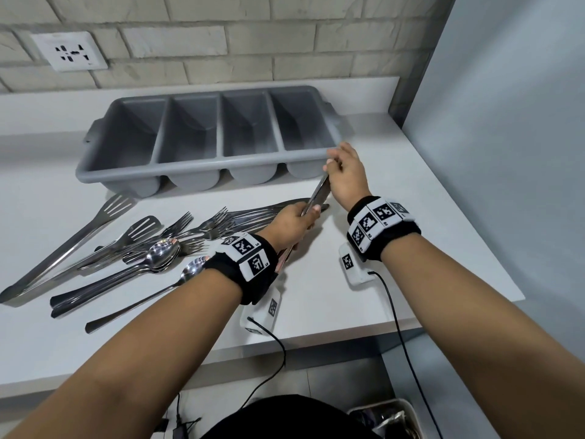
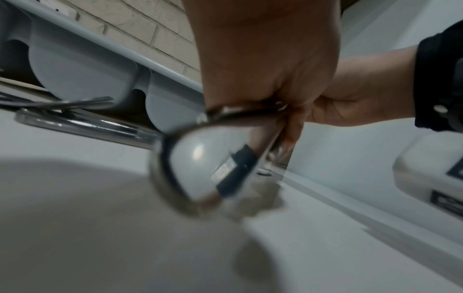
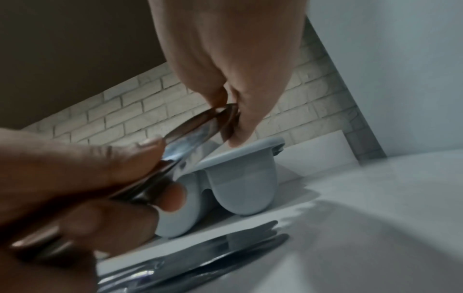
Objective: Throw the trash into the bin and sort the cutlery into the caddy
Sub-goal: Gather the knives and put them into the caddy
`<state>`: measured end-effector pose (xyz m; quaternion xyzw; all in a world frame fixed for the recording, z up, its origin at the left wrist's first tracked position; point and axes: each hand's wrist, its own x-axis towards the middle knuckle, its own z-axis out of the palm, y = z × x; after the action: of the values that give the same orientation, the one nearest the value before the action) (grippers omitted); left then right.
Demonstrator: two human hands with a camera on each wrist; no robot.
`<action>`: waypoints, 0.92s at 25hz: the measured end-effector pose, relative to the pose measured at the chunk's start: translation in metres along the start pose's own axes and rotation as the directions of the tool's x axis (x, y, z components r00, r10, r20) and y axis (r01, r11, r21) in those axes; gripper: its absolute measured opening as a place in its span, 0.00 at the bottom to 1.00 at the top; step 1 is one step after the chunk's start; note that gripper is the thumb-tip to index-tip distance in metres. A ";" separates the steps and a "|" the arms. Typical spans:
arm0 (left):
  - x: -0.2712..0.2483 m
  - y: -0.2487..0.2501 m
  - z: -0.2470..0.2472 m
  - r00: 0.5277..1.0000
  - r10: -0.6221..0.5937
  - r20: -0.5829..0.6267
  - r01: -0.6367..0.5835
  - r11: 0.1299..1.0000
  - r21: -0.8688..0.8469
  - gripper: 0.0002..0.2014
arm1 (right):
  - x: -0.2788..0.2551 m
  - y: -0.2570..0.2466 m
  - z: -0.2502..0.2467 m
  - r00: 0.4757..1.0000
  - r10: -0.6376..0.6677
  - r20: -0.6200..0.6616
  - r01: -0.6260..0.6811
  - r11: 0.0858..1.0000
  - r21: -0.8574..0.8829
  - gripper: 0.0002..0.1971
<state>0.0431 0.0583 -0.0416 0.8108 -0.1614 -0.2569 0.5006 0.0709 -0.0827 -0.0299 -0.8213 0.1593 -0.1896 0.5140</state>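
Observation:
Both hands hold a small stack of steel spoons (image 1: 318, 193) slanted above the white counter. My left hand (image 1: 308, 213) grips the stack low down; a spoon bowl (image 2: 200, 168) hangs below the left hand (image 2: 263, 59). My right hand (image 1: 330, 163) pinches the handle ends (image 3: 225, 113) just in front of the right front corner of the grey caddy (image 1: 196, 160). Its four compartments hold nothing. Loose forks (image 1: 205, 229), more spoons (image 1: 158, 255) and slotted tongs (image 1: 79, 242) lie on the counter to the left. Knives (image 3: 213, 251) lie beneath the hands.
A brick wall with a socket (image 1: 69, 52) runs behind the caddy. A grey partition (image 1: 506, 153) closes the counter's right side. Below the counter's front edge at the lower right stands a pale bin (image 1: 408, 407) with dark contents. Cables hang from both wristbands.

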 end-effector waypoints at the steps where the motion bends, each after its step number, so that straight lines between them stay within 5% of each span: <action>1: 0.000 0.000 -0.001 1.000 -0.010 -0.018 0.010 1.000 -0.006 0.15 | 0.001 0.002 0.003 0.999 0.027 0.022 -0.028 0.999 0.046 0.22; 4: -0.001 -0.002 -0.014 0.994 -0.054 -0.100 0.043 0.993 -0.109 0.15 | 0.001 0.015 0.004 0.990 0.125 0.072 -0.131 0.988 0.077 0.25; 6: -0.001 -0.003 -0.031 0.985 -0.128 -0.112 0.101 0.970 -0.221 0.11 | 0.000 0.023 0.002 0.975 0.126 0.184 -0.095 0.981 -0.168 0.19; 8: -0.002 -0.004 -0.048 0.976 -0.208 -0.071 0.167 0.912 -0.376 0.10 | -0.004 0.030 0.006 0.929 0.117 0.351 0.056 0.892 -0.448 0.17; 12: -0.006 -0.010 -0.067 0.969 -0.237 -0.064 0.192 0.895 -0.403 0.03 | -0.005 0.023 0.017 0.782 0.178 0.597 0.373 0.633 -0.678 0.36; 14: -0.005 -0.014 -0.069 0.971 -0.229 -0.064 0.195 0.920 -0.339 0.07 | -0.004 0.017 0.017 0.775 0.172 0.608 0.420 0.580 -0.698 0.32; 17: -0.001 -0.017 -0.070 0.963 -0.253 -0.096 0.218 0.935 -0.281 0.13 | -0.007 0.013 0.014 0.804 0.184 0.565 0.351 0.620 -0.702 0.16; 23: 0.002 -0.018 -0.072 0.964 -0.236 -0.124 0.220 0.966 -0.134 0.12 | -0.002 0.014 0.019 0.796 0.238 0.556 0.316 0.620 -0.718 0.13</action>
<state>0.0866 0.1174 -0.0316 0.8087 -0.0161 -0.2651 0.5249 0.0772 -0.0726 -0.0508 -0.9792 0.0339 0.1592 0.1215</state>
